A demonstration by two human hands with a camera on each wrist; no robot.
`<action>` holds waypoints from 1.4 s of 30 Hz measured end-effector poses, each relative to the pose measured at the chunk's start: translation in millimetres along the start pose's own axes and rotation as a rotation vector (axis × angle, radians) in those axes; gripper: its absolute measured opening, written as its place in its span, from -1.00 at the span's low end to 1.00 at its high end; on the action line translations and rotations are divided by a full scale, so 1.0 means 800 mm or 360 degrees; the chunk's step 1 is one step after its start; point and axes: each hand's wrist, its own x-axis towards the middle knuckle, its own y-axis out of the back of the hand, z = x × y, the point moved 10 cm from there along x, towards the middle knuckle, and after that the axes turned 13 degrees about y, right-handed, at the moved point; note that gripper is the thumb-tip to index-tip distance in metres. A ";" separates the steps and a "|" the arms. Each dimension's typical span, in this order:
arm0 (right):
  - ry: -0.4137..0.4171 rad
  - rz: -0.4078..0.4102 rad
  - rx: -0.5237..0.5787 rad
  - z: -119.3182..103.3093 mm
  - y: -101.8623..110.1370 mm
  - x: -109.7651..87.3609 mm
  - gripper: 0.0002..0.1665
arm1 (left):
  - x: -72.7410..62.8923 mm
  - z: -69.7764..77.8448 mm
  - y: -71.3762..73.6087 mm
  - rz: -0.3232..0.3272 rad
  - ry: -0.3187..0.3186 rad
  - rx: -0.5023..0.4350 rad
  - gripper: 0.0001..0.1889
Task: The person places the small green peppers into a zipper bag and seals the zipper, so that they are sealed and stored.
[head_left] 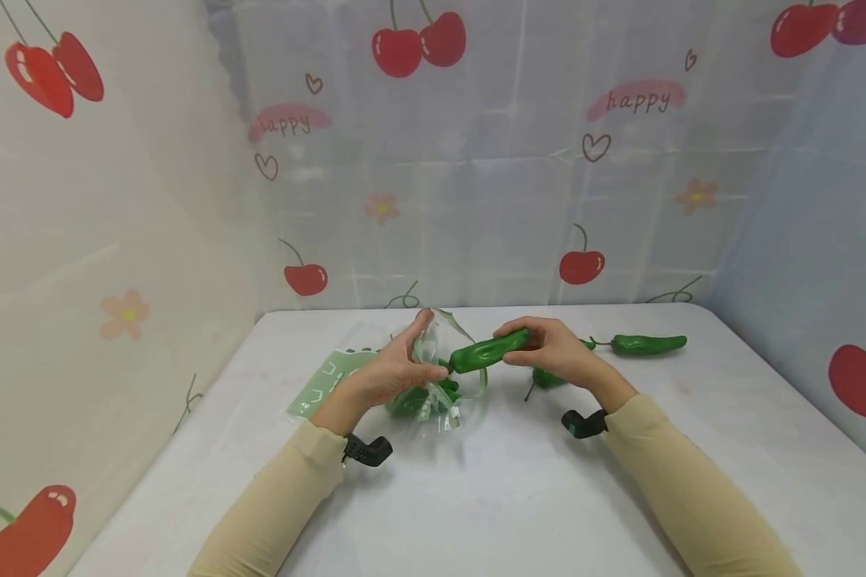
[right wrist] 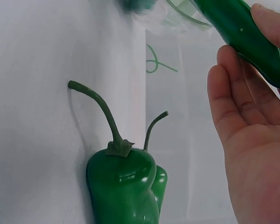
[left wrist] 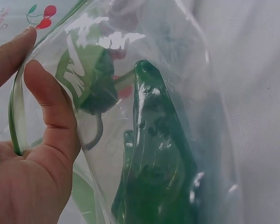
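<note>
My left hand holds a clear zip bag at its mouth, thumb and forefinger spread wide apart. Through the plastic show green peppers, one with its stem end toward the camera. My right hand pinches another long green pepper between thumb and fingers, near its end. That pepper lies nearly level, its stem end at the bag's opening beside my left fingers. Below the right hand in the right wrist view, a fat green pepper rests on the table, stem up in that view, partly covering another.
A slim green pepper lies at the table's far right. Left of the bag is a flat green-printed plastic packet. The white table meets curtains printed with cherries at the back and sides.
</note>
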 end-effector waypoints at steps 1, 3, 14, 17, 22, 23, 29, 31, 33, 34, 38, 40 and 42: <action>0.0001 -0.0003 -0.0006 -0.001 -0.001 0.001 -0.50 | 0.000 0.001 0.000 0.0001 -0.0003 0.0005 0.26; 0.0013 -0.0012 -0.0015 -0.001 -0.004 0.003 -0.51 | -0.001 0.002 0.000 -0.0003 -0.0006 0.0011 0.27; 0.0017 -0.0099 -0.0024 -0.003 -0.026 0.009 -0.51 | 0.000 0.005 0.000 -0.0006 -0.0010 -0.0010 0.29; 0.0022 -0.0125 -0.0039 -0.005 -0.031 0.011 -0.53 | 0.000 0.005 0.001 -0.0010 -0.0011 -0.0017 0.29; 0.0037 -0.0144 -0.0080 -0.008 -0.039 0.014 -0.54 | 0.000 0.007 0.001 -0.0016 -0.0025 -0.0019 0.29; 0.0041 -0.0146 -0.0092 -0.008 -0.040 0.014 -0.54 | 0.000 0.007 0.001 -0.0017 -0.0028 -0.0019 0.29; 0.0058 -0.0147 -0.0181 -0.007 -0.044 0.018 -0.55 | 0.001 0.006 -0.001 -0.0025 -0.0027 -0.0028 0.33; 0.0076 -0.0140 -0.0201 -0.009 -0.045 0.020 -0.55 | 0.001 0.005 -0.001 -0.0027 -0.0021 -0.0035 0.33; 0.0095 -0.0140 -0.0229 -0.010 -0.046 0.022 -0.56 | 0.001 0.004 -0.002 -0.0027 -0.0014 -0.0041 0.30; 0.0101 -0.0141 -0.0242 -0.010 -0.047 0.023 -0.56 | 0.001 0.004 -0.002 -0.0028 -0.0012 -0.0041 0.29; 0.0094 -0.0163 -0.0284 -0.008 -0.053 0.024 -0.56 | -0.001 0.003 -0.002 -0.0034 -0.0011 -0.0051 0.25; 0.0087 -0.0171 -0.0283 -0.009 -0.055 0.025 -0.56 | -0.001 0.003 -0.002 -0.0042 -0.0017 -0.0055 0.26; 0.0087 -0.0187 -0.0261 -0.010 -0.058 0.025 -0.56 | -0.001 0.004 -0.002 -0.0047 -0.0022 -0.0057 0.27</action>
